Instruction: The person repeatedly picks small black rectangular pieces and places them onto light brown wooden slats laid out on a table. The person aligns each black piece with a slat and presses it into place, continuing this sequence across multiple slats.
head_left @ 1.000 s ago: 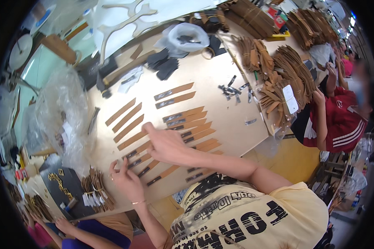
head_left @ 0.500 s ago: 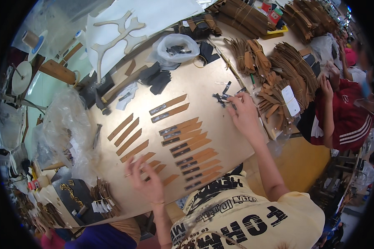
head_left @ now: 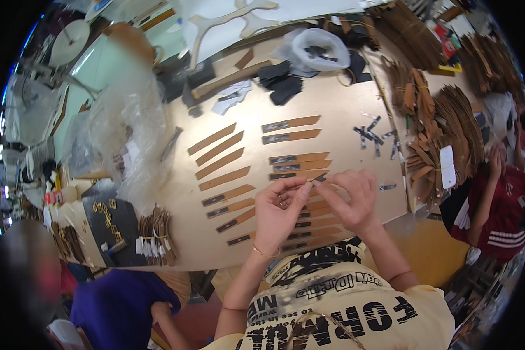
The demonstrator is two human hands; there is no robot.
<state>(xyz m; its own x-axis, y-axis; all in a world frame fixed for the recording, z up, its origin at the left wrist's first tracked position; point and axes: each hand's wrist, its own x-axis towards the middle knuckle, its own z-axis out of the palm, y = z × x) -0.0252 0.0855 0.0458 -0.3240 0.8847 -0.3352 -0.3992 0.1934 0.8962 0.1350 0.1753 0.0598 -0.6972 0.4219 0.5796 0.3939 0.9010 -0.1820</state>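
My left hand [head_left: 283, 201] and my right hand [head_left: 354, 195] meet above the right column of strips, fingertips pinched together. Between them is a small dark strip [head_left: 319, 178], its far end partly covered by my fingers. Below lie brown leather strips [head_left: 302, 122] in a column, each with a dark piece at its left end; my hands hide several. A left column has bare leather strips [head_left: 220, 163] at the top and strips with dark pieces [head_left: 232, 193] lower down. To the right of my hands lies a loose pile of dark strips [head_left: 374, 135].
A plastic bag [head_left: 312, 52] of dark scraps stands at the back beside black fabric pieces [head_left: 283, 81] and a hammer [head_left: 221, 81]. Bundled leather pieces [head_left: 458, 125] line the right. Crumpled clear plastic [head_left: 131, 128] lies left. Another person in a red shirt [head_left: 501, 204] is at the right.
My right hand has left the dark strip pile and moved toward my left hand. My left hand has risen from the left column to meet it. The whole view has shifted.
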